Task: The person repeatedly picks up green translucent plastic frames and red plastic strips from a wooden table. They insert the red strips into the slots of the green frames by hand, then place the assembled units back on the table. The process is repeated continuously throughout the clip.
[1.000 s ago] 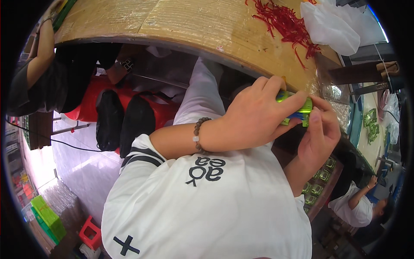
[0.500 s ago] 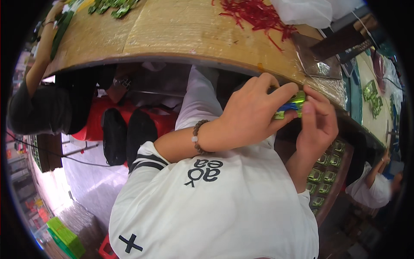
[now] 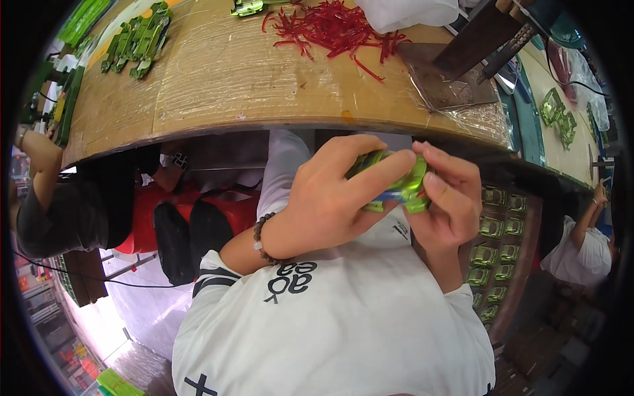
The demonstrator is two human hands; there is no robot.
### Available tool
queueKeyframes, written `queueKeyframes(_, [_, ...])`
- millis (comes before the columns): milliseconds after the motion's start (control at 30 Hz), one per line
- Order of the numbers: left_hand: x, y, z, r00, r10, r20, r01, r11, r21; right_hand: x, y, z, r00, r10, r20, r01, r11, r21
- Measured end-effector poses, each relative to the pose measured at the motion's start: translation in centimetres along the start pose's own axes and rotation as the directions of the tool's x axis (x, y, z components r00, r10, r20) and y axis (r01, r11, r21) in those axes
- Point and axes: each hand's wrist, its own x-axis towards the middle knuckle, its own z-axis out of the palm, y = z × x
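Between my hands, in front of my chest and just short of the table edge, is a shiny green plastic toy car body [image 3: 416, 187] with a bit of blue showing underneath. My left hand [image 3: 333, 191], with a beaded bracelet at its wrist, wraps over its top and left side. The fingers of my right hand [image 3: 450, 198] are closed on its right end. Much of the car body is hidden behind the fingers, and its blue part is blurred.
A wooden table [image 3: 231, 92] carries a heap of red strips [image 3: 337, 30], green plastic parts [image 3: 137, 39] and a brown plate [image 3: 439, 82] beneath a dark fixture. Below right stands a tray [image 3: 522, 264] with rows of green car bodies. Co-workers sit left and right.
Both hands have drawn back from the table edge toward my chest, still holding the green car body, which has turned a little. The view has shifted, showing more of the table.
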Motion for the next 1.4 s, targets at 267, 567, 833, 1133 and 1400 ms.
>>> queueKeyframes(267, [-0.1,0.2,0.1,0.996,-0.054,-0.071,0.067,0.977,0.204,1.5,-1.3,-0.7,0.981,0.151,0.124,-0.162,0.984,0.079])
queueKeyframes(567, [-0.5,-0.3,1.2,0.990,-0.045,-0.134,0.078,0.966,0.247,1.5,-1.8,0.8,0.988,0.134,0.082,-0.128,0.989,-0.067])
queueKeyframes(833, [-0.2,-0.8,1.2,0.988,-0.024,-0.151,0.070,0.947,0.312,1.0,-1.1,1.0,0.974,0.217,0.061,-0.223,0.969,0.108])
queueKeyframes(1133, [0.0,-1.2,1.0,0.995,-0.016,-0.100,0.057,0.907,0.417,1.7,0.3,-0.4,0.978,0.063,0.199,-0.017,0.974,-0.226])
queueKeyframes(1400, [0.6,-0.2,0.2,0.995,0.035,-0.098,0.002,0.936,0.353,1.1,-0.2,0.0,0.979,0.180,0.093,-0.194,0.964,0.183])
